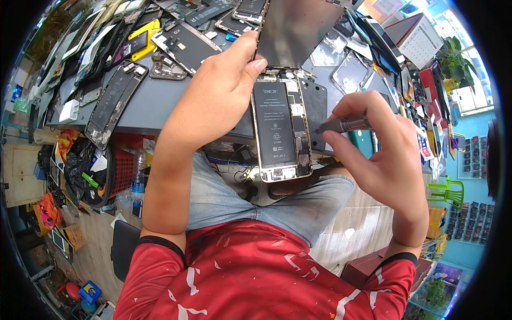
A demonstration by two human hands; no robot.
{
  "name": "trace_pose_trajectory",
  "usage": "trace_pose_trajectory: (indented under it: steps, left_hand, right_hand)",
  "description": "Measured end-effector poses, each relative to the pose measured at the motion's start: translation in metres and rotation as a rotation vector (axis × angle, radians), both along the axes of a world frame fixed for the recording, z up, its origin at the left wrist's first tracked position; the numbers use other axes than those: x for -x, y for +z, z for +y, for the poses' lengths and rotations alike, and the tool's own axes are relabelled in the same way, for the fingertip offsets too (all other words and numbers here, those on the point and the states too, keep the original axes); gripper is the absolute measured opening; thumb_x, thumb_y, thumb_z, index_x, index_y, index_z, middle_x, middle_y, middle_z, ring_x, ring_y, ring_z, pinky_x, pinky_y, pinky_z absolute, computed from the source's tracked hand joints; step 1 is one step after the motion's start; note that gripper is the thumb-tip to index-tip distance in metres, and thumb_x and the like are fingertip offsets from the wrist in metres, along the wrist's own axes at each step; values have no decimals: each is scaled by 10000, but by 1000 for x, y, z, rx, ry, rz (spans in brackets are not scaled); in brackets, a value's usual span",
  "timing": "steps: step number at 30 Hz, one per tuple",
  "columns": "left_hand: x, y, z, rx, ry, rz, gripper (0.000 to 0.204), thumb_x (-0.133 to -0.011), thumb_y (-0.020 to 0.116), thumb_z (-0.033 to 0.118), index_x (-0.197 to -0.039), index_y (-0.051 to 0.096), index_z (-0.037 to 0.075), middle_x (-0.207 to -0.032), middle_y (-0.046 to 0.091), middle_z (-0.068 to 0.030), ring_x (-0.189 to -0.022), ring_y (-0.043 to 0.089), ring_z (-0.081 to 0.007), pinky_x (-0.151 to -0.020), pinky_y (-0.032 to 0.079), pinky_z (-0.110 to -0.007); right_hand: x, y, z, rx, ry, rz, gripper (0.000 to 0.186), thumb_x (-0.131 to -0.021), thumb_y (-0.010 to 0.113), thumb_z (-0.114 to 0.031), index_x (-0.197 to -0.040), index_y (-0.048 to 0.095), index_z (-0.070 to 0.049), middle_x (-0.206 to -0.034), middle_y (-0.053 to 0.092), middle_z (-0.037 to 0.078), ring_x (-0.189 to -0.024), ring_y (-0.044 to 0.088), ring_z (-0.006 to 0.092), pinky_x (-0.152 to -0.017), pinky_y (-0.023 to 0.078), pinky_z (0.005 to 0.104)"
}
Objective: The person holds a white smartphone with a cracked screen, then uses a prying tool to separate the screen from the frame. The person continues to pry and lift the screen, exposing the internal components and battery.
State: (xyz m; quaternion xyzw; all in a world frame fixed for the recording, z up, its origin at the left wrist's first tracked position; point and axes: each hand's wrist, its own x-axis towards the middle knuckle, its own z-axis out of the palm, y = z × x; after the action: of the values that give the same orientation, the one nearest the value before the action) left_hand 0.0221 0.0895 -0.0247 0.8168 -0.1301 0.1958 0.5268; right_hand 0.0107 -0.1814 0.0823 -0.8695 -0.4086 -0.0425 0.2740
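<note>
An opened smartphone extends past the table's near edge, its black battery and circuit parts bare. The phone's dark screen panel is swung up at the far end. My left hand is closed on the panel's left edge, the thumb near the hinge end. In my right hand, a grey-handled screwdriver is pinched between thumb and fingers. It points left and lies just right of the phone, apart from it. Its fine tip is hard to make out. Beneath, a dark flat plate rests on the table.
Phone housings and parts crowd the grey table, including a stripped phone frame at left and a yellow case. A desk calendar stands at the far right. A red basket of rubbish sits on the floor at left.
</note>
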Motion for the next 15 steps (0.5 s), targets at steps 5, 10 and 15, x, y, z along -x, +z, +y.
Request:
trace_pose_trajectory:
  steps: [5,10,15]
  left_hand:
    - [-3,-6,-1,16,20,-41,279,-1177,596,143,-1398,597,-26,-1036,732,-305,-996,687,-573,-867,554,-543]
    - [-1,-2,1,-3,-11,0,308,-1176,599,142,-1430,591,-33,-1069,746,-312,-1011,705,-568,-877,561,-538]
    - [0,-2,0,12,2,4,286,-1177,599,143,-1407,589,-28,-1035,732,-316,-992,697,-569,-869,561,-531]
  right_hand:
    - [11,3,-6,1,-23,22,324,-913,881,36,-1184,705,15,-1052,833,124,-961,866,229,-873,643,328]
    - [23,4,-11,3,-13,109,331,-895,881,56,-1177,709,23,-1026,845,134,-955,870,232,-857,651,329]
    - [26,4,-13,6,-9,115,321,-889,885,53,-1159,716,19,-998,850,128,-919,865,223,-838,654,331]
